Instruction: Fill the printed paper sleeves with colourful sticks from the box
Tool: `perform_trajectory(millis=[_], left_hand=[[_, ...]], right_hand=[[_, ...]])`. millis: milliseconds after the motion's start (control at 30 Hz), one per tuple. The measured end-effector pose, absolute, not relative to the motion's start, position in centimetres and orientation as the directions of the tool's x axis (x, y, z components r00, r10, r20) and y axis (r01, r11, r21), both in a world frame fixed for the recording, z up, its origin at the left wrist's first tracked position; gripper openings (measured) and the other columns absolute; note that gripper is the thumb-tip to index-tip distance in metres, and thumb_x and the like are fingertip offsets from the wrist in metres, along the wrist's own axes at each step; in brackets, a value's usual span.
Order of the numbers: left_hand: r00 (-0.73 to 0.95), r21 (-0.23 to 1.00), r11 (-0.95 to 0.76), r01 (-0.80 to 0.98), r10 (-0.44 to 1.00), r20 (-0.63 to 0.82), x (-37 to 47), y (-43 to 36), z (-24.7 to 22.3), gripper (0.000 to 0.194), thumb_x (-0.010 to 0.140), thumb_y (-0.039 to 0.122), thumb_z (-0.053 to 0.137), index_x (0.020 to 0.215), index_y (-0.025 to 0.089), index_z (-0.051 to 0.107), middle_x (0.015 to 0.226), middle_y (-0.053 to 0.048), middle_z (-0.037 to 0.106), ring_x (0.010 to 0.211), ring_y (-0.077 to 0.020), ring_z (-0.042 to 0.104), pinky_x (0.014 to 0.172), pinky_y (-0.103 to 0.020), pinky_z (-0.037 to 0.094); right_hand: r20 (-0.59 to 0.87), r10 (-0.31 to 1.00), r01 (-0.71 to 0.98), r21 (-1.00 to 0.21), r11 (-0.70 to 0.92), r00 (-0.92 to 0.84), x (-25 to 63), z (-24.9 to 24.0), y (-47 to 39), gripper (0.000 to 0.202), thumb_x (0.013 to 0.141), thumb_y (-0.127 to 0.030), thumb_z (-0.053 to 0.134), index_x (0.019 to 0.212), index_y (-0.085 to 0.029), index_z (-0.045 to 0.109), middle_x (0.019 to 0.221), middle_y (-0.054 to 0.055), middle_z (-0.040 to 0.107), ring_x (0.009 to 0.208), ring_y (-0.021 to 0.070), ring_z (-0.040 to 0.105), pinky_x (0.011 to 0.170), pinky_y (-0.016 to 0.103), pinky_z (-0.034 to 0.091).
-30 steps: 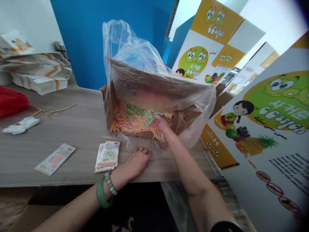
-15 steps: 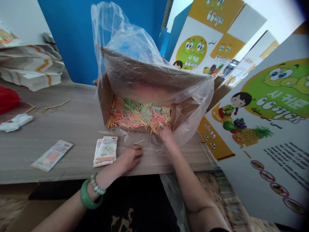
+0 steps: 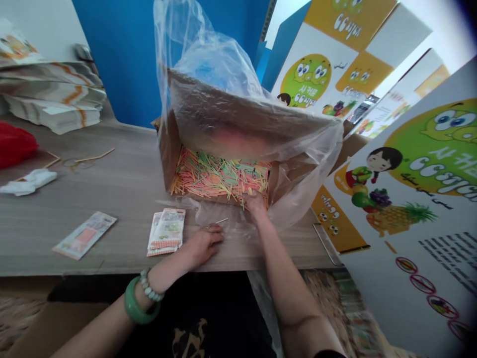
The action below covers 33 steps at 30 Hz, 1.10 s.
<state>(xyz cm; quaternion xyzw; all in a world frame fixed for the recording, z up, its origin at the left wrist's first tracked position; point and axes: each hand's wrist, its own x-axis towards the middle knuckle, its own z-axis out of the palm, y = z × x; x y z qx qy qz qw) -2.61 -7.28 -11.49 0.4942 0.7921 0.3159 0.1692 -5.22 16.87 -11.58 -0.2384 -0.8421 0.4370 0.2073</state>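
A cardboard box (image 3: 298,175) lined with clear plastic lies open toward me, with many thin pink, green and yellow sticks (image 3: 216,175) inside. My right hand (image 3: 255,203) is at the box's front right edge, its fingers among the sticks; whether it grips any is unclear. On the table, my left hand (image 3: 205,243) rests with its fingers apart and curved, holding nothing. Just beyond it lies one thin pale stick (image 3: 221,220) on the plastic. Left of that hand are stacked printed packets (image 3: 167,229), and farther left a single flat packet (image 3: 85,235).
Stacks of printed packaging (image 3: 55,99) stand at the back left, near a red bag (image 3: 15,144) and a crumpled white tissue (image 3: 32,182). Large printed cartons (image 3: 410,214) rise along the right side. A blue panel (image 3: 122,59) stands behind the table (image 3: 122,189).
The view has shifted slightly, so the box and packets appear a little farther right. My right hand's fingers have shifted slightly among the sticks; my left hand stays resting on the table.
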Motion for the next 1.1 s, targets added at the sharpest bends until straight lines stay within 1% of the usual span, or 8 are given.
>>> perform_trajectory(millis=[267,367,467,533,633,733,900,1100], left_hand=[[-0.601,0.826,0.312,0.47,0.798,0.041,-2.9,-8.1,-11.4,0.027,0.081,0.012,0.06,0.101,0.019,0.077,0.125,-0.01,0.071,0.122,-0.0249,0.063,0.106,-0.04,0.049],[-0.734,0.879,0.303,0.368,0.675,0.075,-3.6,-7.7,-10.4,0.029,0.089,0.022,0.055,0.111,0.018,0.074,0.117,-0.01,0.074,0.114,-0.0252,0.067,0.102,-0.041,0.052],[-0.814,0.867,0.287,0.407,0.544,0.202,-4.6,-5.8,-9.2,0.046,0.093,0.028,0.052,0.137,0.019,0.056,0.138,-0.01,0.063,0.127,-0.0248,0.059,0.109,-0.043,0.047],[-0.768,0.822,0.281,0.495,0.584,0.264,-5.1,-4.1,-8.9,0.053,0.092,0.024,0.053,0.144,0.018,0.049,0.149,-0.011,0.053,0.138,-0.0239,0.048,0.115,-0.041,0.04],[-0.695,0.783,0.3,0.546,0.683,0.223,-5.2,-2.3,-9.2,0.042,0.095,0.02,0.046,0.135,0.016,0.058,0.141,-0.011,0.061,0.133,-0.0225,0.055,0.113,-0.037,0.042],[-0.757,0.781,0.377,0.498,0.628,0.179,-4.6,-2.1,-9.7,0.037,0.097,0.021,0.043,0.126,0.018,0.066,0.133,-0.009,0.068,0.126,-0.0229,0.06,0.111,-0.037,0.044],[-0.799,0.794,0.361,0.489,0.55,0.242,-3.7,-2.3,-9.4,0.037,0.096,0.021,0.048,0.129,0.02,0.065,0.135,-0.008,0.066,0.124,-0.0217,0.062,0.108,-0.037,0.047],[-0.811,0.673,0.515,0.531,0.54,0.226,-3.6,-3.7,-7.3,0.029,0.09,0.015,0.053,0.108,0.024,0.074,0.115,-0.004,0.075,0.109,-0.0233,0.067,0.099,-0.037,0.051]], right_hand=[[0.196,0.585,0.119,-0.882,0.456,-0.787,-3.9,-10.9,16.0,0.017,0.078,-0.038,0.052,0.075,-0.024,0.043,0.077,0.0,0.057,0.077,0.0188,0.054,0.081,0.035,0.046],[0.202,0.468,-0.027,-0.935,0.354,-0.86,-2.9,-11.1,13.9,0.018,0.086,-0.042,0.046,0.084,-0.024,0.047,0.082,0.002,0.062,0.079,0.0188,0.06,0.082,0.035,0.049],[0.214,0.329,-0.1,-0.938,0.331,-0.92,-1.7,-12.2,11.3,0.02,0.089,-0.042,0.045,0.093,-0.024,0.053,0.091,0.005,0.067,0.09,0.0202,0.063,0.088,0.036,0.05],[0.228,0.304,-0.101,-0.918,0.383,-0.925,-1.2,-13.0,10.2,0.02,0.09,-0.039,0.045,0.101,-0.024,0.054,0.101,0.007,0.067,0.1,0.0216,0.062,0.094,0.037,0.048],[0.228,0.317,-0.079,-0.904,0.421,-0.921,-0.7,-13.7,9.5,0.023,0.09,-0.033,0.042,0.107,-0.023,0.055,0.111,0.01,0.067,0.107,0.0225,0.061,0.098,0.039,0.047],[0.209,0.31,-0.053,-0.895,0.443,-0.928,-0.6,-13.8,9.4,0.026,0.087,-0.031,0.045,0.11,-0.022,0.056,0.114,0.011,0.068,0.107,0.0233,0.061,0.096,0.038,0.048],[0.218,0.302,-0.09,-0.919,0.385,-0.928,-0.8,-14.2,9.0,0.023,0.087,-0.031,0.044,0.103,-0.021,0.059,0.107,0.009,0.07,0.101,0.0219,0.063,0.092,0.036,0.049],[0.181,0.296,-0.073,-0.936,0.343,-0.938,-0.7,-14.1,8.7,0.018,0.077,-0.026,0.051,0.093,-0.023,0.061,0.096,0.003,0.069,0.091,0.0203,0.061,0.086,0.033,0.048]])
